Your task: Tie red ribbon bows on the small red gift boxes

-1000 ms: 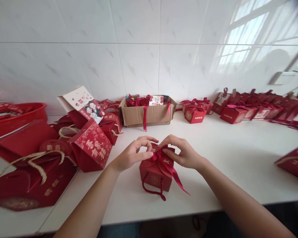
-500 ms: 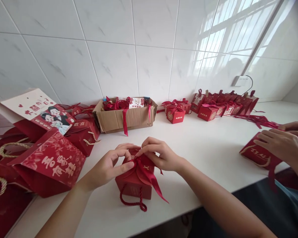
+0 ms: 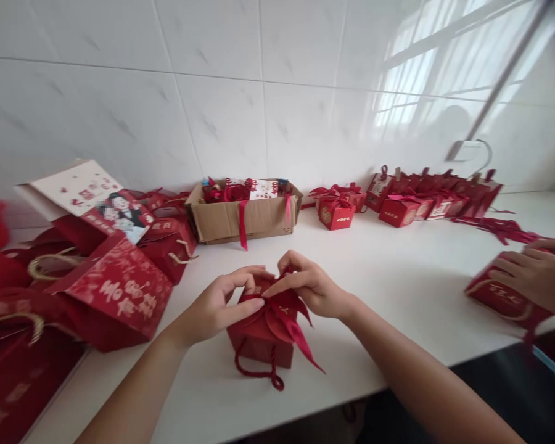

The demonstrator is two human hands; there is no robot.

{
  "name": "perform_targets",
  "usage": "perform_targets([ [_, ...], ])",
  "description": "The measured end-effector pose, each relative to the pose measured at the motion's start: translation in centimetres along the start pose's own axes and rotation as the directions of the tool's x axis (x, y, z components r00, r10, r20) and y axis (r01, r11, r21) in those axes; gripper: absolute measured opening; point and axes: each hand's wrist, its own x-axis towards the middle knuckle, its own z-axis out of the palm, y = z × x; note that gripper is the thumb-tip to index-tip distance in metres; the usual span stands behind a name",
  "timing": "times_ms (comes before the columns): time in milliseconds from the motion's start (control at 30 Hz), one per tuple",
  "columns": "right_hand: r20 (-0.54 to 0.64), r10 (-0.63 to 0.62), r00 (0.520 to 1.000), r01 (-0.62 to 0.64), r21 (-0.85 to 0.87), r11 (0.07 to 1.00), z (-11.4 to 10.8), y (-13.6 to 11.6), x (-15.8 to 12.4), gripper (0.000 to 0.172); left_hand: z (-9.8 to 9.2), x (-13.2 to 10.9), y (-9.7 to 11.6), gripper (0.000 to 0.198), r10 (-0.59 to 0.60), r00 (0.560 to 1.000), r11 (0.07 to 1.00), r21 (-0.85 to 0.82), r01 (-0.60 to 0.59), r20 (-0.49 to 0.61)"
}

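A small red gift box [image 3: 263,345] stands on the white table in front of me, its rope handle hanging down the near side. A red ribbon [image 3: 296,336] crosses its top and trails over the right side. My left hand [image 3: 226,302] is at the top left of the box, thumb and fingers pressed on the ribbon there. On the top right, my right hand [image 3: 312,287] has its fingers closed on the ribbon, the index finger pointing toward my left thumb. The spot where the ribbon crosses is partly hidden by my fingers.
Large red boxes [image 3: 120,296] with rope handles crowd the left side. An open cardboard box [image 3: 245,222] of ribbons sits by the wall. Small red boxes [image 3: 337,216] line the back. At the right, another person's hands [image 3: 531,277] rest on a red box [image 3: 502,293].
The view has shifted slightly left, so things appear farther right. My right fingers have changed their bend and lifted some ribbon at the box top. Something red now shows at the far left edge.
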Motion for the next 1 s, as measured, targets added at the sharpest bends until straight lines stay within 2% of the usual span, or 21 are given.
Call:
perform_targets([
  [167,-0.028,0.078,0.997,-0.076,0.050,0.996,-0.08,0.00,-0.29,0.039,0.22,-0.29,0.34,0.024,-0.002,1.000,1.000,0.009,0.003,-0.024],
  [433,-0.017,0.033,0.999,-0.034,-0.056,0.998,0.01,0.20,-0.13,0.046,0.64,-0.13,0.72,0.030,-0.054,0.996,0.997,-0.052,0.050,-0.076],
  [833,0.020,0.038,0.999,-0.036,-0.071,0.997,-0.18,0.23,0.03,0.047,0.61,0.14,0.54,0.035,-0.088,0.987,0.996,-0.040,0.083,-0.135],
  [1000,0.014,0.052,0.999,-0.051,-0.075,0.996,-0.27,0.28,0.02,0.044,0.72,0.39,0.34,0.037,-0.023,0.985,1.000,-0.021,0.019,-0.173],
])
